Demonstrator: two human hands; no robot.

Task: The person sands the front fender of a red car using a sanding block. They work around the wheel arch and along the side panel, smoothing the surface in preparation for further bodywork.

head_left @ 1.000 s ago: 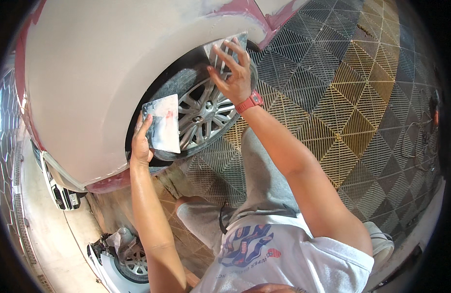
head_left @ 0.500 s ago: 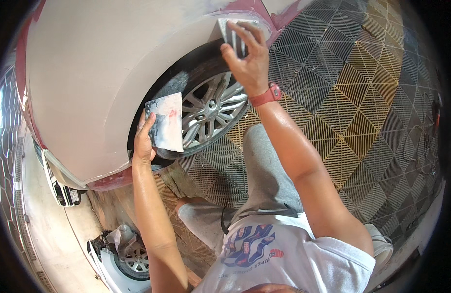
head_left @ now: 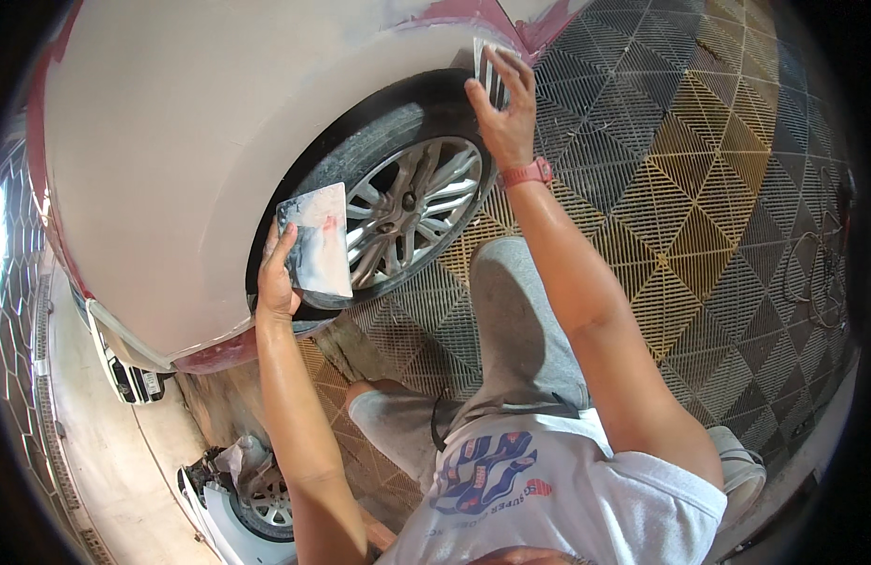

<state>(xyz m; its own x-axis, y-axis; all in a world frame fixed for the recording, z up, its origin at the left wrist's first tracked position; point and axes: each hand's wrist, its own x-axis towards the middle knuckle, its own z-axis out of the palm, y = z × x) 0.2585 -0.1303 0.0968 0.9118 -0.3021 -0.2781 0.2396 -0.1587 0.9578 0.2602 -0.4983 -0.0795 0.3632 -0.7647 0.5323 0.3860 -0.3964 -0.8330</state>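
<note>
My left hand (head_left: 278,273) grips a flat rectangular putty board (head_left: 327,254), thumb on top; pale putty and dark smears cover its face. It is held in front of the wheel (head_left: 416,209) of a car. My right hand (head_left: 511,118), with a red watch on the wrist, pinches a thin metal putty spreader (head_left: 482,58) at the edge of the wheel arch. Fingers partly cover the spreader, and I cannot tell how much of its edge touches the panel. Around the arch, the car panel (head_left: 190,151) is coated in dull beige filler, with maroon paint showing at its borders.
Black and yellow slatted floor tiles (head_left: 680,217) spread to the right, with a thin cable (head_left: 812,273) lying at the far right. Another light-coloured car (head_left: 233,508) with an exposed wheel stands at the lower left. A white container (head_left: 741,471) is behind my right arm.
My right hand has moved right and slightly down along the wheel arch with the spreader. My left hand and the board have stayed almost in place.
</note>
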